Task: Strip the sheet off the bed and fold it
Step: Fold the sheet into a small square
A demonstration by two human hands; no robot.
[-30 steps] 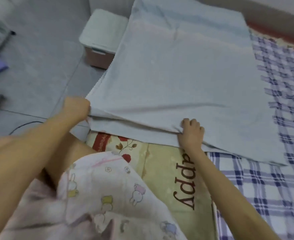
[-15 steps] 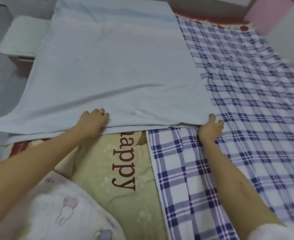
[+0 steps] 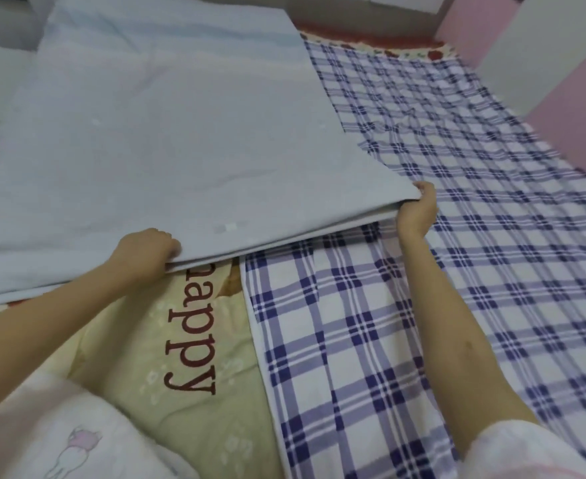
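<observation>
Now both hands, left (image 3: 144,252) and right (image 3: 417,210), grip the sheet's (image 3: 167,140) near edge (layers doubled)

Dark red letters "appy" on yellow-green bedcover (image 3: 167,347), first letter hidden under blue sheet (image 3: 181,140)

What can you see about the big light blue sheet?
The light blue sheet looks like soft, plain, thin cloth, doubled into layers that show along its near edge. It lies spread flat and mostly smooth over a purple-and-white checked cloth and a yellow cloth with red lettering. The left hand grips its near edge, and the right hand pinches the near right corner, raising it a little.
</observation>
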